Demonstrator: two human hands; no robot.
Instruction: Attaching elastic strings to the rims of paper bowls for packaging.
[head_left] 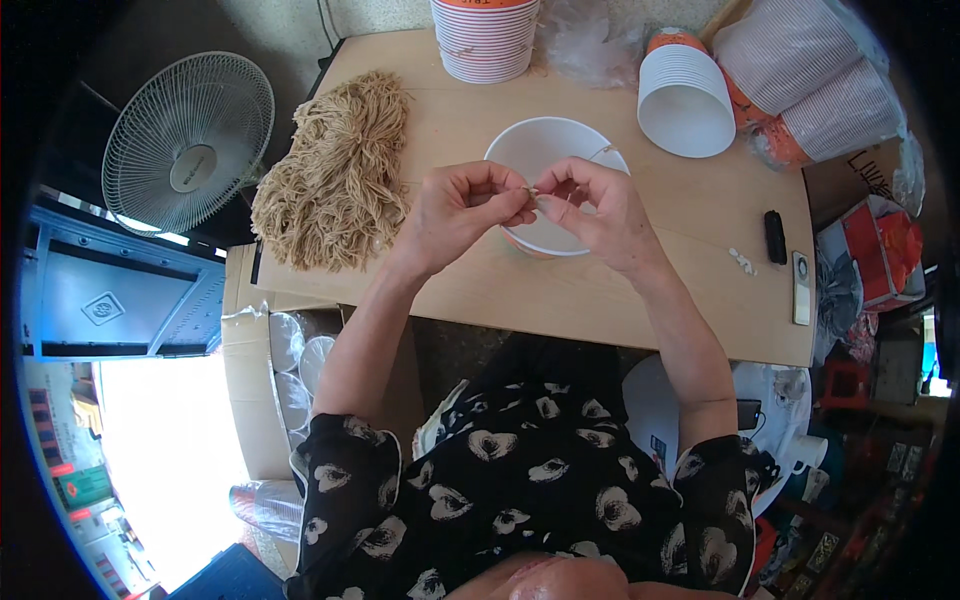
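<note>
My left hand (462, 212) and my right hand (604, 208) meet fingertip to fingertip above a white paper tub (548, 138). Between them they pinch a short bit of thin beige cord (533, 190), most of it hidden by the fingers. A loose strand shows near the tub's right rim, by my right hand. What lies in the tub's bottom is mostly covered by my hands. To the left of my left hand spreads a thick heap of beige cord (335, 175), looped and tangled on the table.
Stacked paper tubs (485, 42) stand at the table's back; another stack (686, 105) lies tipped, beside plastic-wrapped stacks (805, 60). A black object (774, 237), small white bits (742, 262) and a slim pale device (801, 288) lie right. A fan (190, 145) stands left.
</note>
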